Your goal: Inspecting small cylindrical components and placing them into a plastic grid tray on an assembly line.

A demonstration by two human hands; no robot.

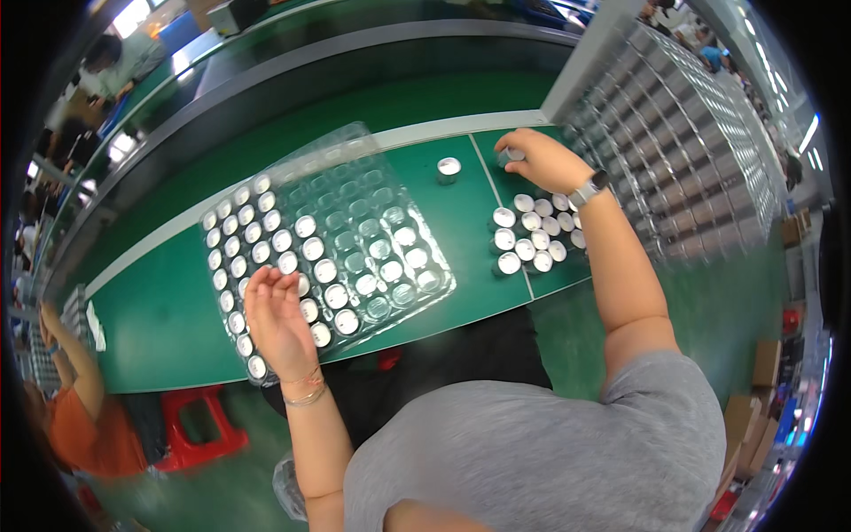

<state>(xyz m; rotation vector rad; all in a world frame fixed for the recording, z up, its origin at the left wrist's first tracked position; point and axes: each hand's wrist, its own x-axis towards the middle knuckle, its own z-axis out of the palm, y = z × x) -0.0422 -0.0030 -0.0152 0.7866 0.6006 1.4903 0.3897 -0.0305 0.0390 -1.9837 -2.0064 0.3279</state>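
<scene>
A clear plastic tray [403, 306] with round pockets lies on the green worktable. Small metal cylinders with white tops [253, 232] fill its left rows, and a few sit in pockets on the right side. Over the filled part rests my left hand [282, 324], palm turned up, fingers loosely bent, with nothing seen in it. Near the table's far edge, my right hand [542, 161] grips a small metal cylinder [511, 156] between thumb and fingers. One lone cylinder [448, 170] stands between the tray and that hand. Below my right wrist is a cluster of loose cylinders [541, 239].
Tall stacked clear trays [674, 133] rise at the right end of the table. A grey rail [425, 133] runs along its far side. At far left sits a person in orange [93, 430], beside a red stool [199, 430]. Cardboard boxes [749, 426] stand at right.
</scene>
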